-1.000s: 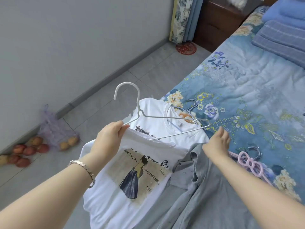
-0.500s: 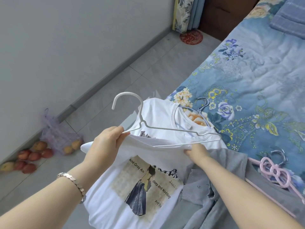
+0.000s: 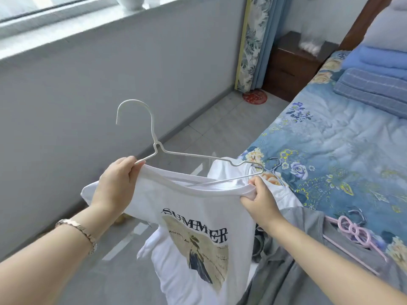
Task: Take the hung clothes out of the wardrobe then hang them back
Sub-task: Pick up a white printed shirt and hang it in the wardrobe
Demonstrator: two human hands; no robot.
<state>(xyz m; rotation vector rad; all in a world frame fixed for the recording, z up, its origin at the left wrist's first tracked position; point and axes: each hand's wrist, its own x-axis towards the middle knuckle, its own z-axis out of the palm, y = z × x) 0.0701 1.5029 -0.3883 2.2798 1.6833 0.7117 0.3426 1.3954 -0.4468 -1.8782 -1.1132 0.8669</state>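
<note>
Head view, nearest first: the left hand [image 3: 116,183] grips one end of a white wire hanger [image 3: 156,146] along with the collar of a white printed T-shirt [image 3: 198,219], held up over the grey tiled floor [image 3: 209,133]. The right hand [image 3: 259,201] pinches the collar's other side. Beside them, a floral blue quilt [image 3: 341,150] bears a grey garment [image 3: 297,249] and a pink hanger [image 3: 354,232]. Farther off are folded blue blankets [image 3: 374,84], a brown nightstand [image 3: 290,64] and a curtain [image 3: 251,40]. The T-shirt's hem is cut off below.

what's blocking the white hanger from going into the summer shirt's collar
Nothing visible. The left hand holds the white hanger at the collar's left edge; the right hand pinches the collar of the summer shirt just under the hanger's free end.
</note>
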